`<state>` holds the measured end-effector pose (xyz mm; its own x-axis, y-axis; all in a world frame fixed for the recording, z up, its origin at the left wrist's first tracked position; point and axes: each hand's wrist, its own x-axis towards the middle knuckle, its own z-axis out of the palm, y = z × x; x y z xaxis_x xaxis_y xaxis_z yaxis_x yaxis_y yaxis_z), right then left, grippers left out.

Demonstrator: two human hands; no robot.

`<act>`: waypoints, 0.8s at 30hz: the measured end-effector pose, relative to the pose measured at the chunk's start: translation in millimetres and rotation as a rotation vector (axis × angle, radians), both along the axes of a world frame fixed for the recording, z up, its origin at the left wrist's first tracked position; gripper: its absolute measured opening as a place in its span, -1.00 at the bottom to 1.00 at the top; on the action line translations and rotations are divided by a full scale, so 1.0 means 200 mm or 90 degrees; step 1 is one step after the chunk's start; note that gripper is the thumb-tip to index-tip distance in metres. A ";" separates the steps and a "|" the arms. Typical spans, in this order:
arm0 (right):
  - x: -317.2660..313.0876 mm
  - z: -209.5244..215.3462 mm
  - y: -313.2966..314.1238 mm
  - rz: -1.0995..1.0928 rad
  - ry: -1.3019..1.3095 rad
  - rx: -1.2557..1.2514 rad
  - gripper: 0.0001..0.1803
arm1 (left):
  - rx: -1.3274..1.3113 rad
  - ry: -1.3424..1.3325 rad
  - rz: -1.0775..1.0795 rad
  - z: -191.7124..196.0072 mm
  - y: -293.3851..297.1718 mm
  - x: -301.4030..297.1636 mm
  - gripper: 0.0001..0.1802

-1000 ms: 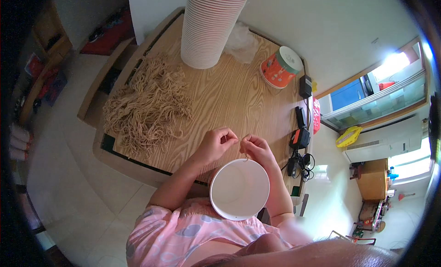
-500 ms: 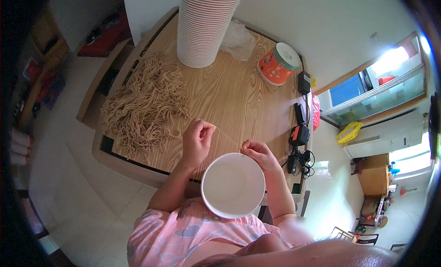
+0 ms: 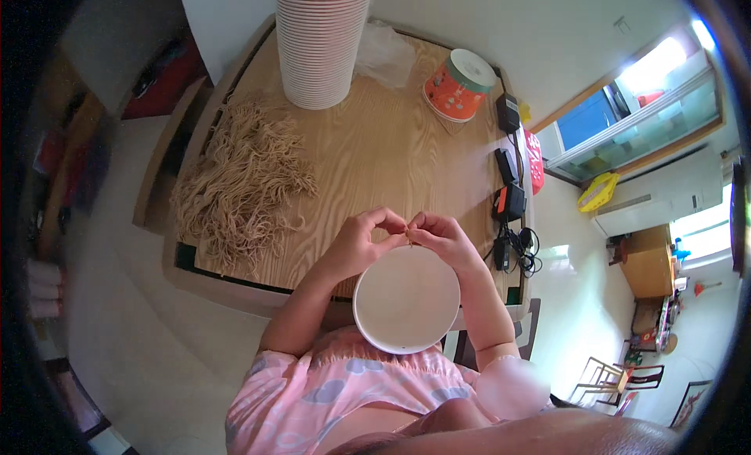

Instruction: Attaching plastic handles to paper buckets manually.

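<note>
A white paper bucket (image 3: 407, 298) rests against my body at the table's front edge, its open mouth facing up. At its far rim my left hand (image 3: 369, 240) and my right hand (image 3: 440, 237) meet, both pinching with thumb and forefinger. Between the fingertips is a short bit of thin tan string (image 3: 410, 236), mostly hidden by the fingers. To the left on the table lies a loose heap of tan strings (image 3: 246, 185).
A tall stack of white paper buckets (image 3: 322, 52) stands at the back left, beside a crumpled clear plastic bag (image 3: 387, 56). An orange and green bucket (image 3: 456, 91) sits upside down at the back right. Black power adapters (image 3: 510, 201) with tangled cables (image 3: 522, 251) line the right edge.
My left hand has moved right to meet the right hand, so the string stretched between them no longer shows. The bucket has tipped slightly, and the whole view has shifted.
</note>
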<state>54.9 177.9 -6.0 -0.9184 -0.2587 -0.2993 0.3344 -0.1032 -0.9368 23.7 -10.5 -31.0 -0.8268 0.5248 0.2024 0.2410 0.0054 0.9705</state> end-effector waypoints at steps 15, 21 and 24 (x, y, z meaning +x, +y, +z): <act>0.28 0.24 0.01 0.096 0.437 0.446 -0.87 | -0.043 -0.023 -0.012 0.07 -0.03 0.15 -0.94; 0.33 0.21 0.04 0.155 0.522 0.398 -0.87 | -0.047 0.127 -0.030 0.09 -0.05 0.23 -0.91; 0.37 0.25 0.02 0.093 0.530 0.357 -0.88 | 0.054 0.106 0.054 0.06 -0.09 0.25 -0.92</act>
